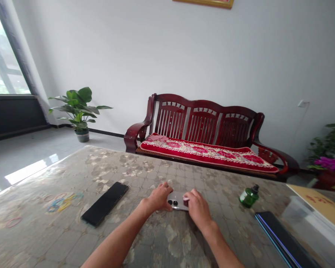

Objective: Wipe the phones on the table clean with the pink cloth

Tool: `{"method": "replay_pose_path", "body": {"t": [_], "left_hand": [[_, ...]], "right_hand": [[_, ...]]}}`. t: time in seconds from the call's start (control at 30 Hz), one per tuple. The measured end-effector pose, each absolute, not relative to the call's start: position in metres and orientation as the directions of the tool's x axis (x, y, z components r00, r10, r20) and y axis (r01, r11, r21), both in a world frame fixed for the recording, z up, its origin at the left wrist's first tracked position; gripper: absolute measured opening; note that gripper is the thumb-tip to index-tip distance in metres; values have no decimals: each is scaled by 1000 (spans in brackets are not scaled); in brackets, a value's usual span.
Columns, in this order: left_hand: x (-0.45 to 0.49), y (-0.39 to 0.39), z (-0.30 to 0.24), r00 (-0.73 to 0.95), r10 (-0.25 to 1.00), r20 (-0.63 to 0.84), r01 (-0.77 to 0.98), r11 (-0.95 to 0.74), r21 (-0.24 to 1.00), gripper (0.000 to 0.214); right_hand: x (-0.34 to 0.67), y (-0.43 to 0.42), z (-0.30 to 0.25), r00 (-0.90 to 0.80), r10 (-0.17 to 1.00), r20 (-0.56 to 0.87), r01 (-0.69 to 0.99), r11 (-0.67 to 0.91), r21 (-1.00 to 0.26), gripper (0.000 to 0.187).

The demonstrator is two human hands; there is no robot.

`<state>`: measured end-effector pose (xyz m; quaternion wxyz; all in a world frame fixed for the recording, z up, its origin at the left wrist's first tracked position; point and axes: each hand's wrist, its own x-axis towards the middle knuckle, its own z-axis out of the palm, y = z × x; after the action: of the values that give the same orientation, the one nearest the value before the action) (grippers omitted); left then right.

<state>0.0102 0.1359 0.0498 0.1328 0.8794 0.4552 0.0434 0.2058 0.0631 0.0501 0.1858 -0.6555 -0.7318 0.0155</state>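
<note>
A silver phone [177, 201] lies back-up on the patterned table [145, 171], its camera lenses showing. My left hand [159, 197] rests curled on the phone's left end and holds it down. My right hand [197, 206] presses a small white wipe [186, 198] onto the phone's back with pinched fingers. A second phone, black [105, 203], lies flat to the left, apart from both hands.
A small green bottle [249, 196] stands to the right. Coloured rubber bands [58, 203] lie scattered at the left. A dark flat device [284, 240] and a yellow board [318, 203] sit at the table's right edge. A red wooden bench [206, 141] stands behind the table.
</note>
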Motion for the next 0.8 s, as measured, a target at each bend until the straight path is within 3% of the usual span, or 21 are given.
{"method": "replay_pose_path", "body": {"t": [0.17, 0.4, 0.6, 0.8], "left_hand": [[10, 137, 48, 585, 810, -47, 787, -552, 274, 67], [12, 134, 54, 592, 803, -66, 786, -559, 263, 64], [14, 135, 63, 594, 798, -101, 787, -552, 275, 68], [17, 141, 66, 597, 795, -108, 785, -551, 283, 71]], "right_hand": [[216, 67, 48, 24, 968, 249, 969, 39, -245, 31], [185, 60, 55, -105, 967, 230, 946, 169, -277, 26], [214, 60, 52, 51, 965, 257, 959, 25, -283, 30], [225, 59, 36, 130, 927, 352, 933, 6, -359, 25]]}}
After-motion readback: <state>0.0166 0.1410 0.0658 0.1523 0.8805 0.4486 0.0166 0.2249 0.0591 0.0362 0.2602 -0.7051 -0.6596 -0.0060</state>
